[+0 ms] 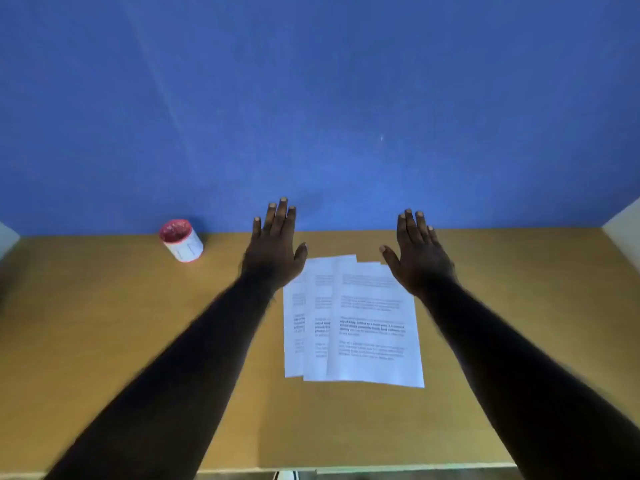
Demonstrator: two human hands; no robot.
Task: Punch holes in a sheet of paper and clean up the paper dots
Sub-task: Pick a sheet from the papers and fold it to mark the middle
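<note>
Head view: two bare arms are extending over a brown desk [138, 341] toward a blue wall [311, 98].

Three overlapping printed sheets of paper [372, 323] are lying flat at the desk's centre, fanned toward the left. The left hand [275, 247] is hovering palm-down with fingers apart, holding nothing, over the sheets' upper left corner. The right hand [417, 258] is hovering likewise, fingers spread and empty, over the upper right corner. A small red-rimmed cup [180, 240] is sitting far left, near the wall.
</note>
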